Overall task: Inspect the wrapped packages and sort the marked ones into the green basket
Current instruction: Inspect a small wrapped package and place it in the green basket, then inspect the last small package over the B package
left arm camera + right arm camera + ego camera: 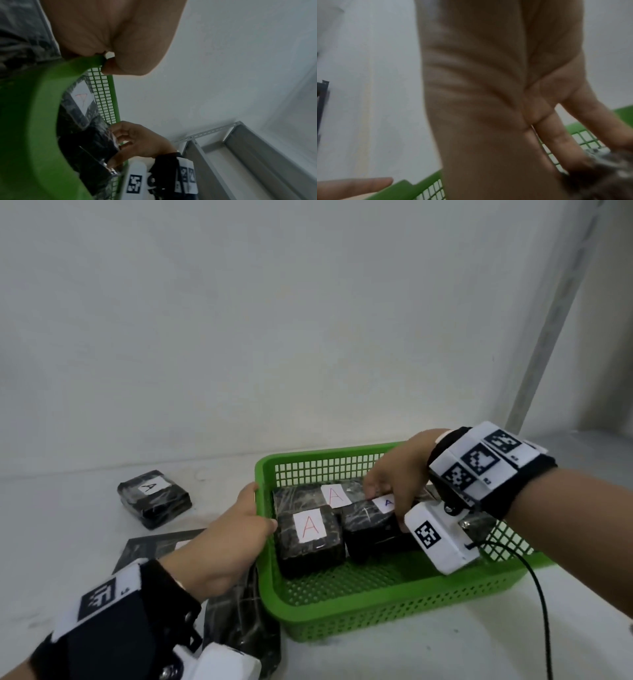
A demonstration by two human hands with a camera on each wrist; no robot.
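**Two hands at the green basket, one package under the right fingers**

Right hand (pixel 397 474): fingers (pixel 559 138) curled down onto the top of the blue-marked package (pixel 373 525), thumb at its near side; the right wrist view shows two fingertips meeting crinkled dark wrap, badly blurred, with the thumb out of frame. Left hand (pixel 233 539): fingers hooked over the 9 o'clock rim of the green basket (pixel 342 611), thumb inside; the left wrist view confirms the rim pinched at the fingertips (pixel 123 63), palm filling the frame.

Inside the basket, the held package sits at centre, its label half covered by the right hand. A red-A package (pixel 310 539) lies touching it at 9 o'clock; a rear package (pixel 308 496) with a red A lies at 12 o'clock, partly hidden.

On the desk (pixel 85 525), a black-A package (pixel 154 498) lies at 10 o'clock from the basket. A flat dark package (pixel 157 546) beneath the left forearm is largely hidden; its marking cannot be read.
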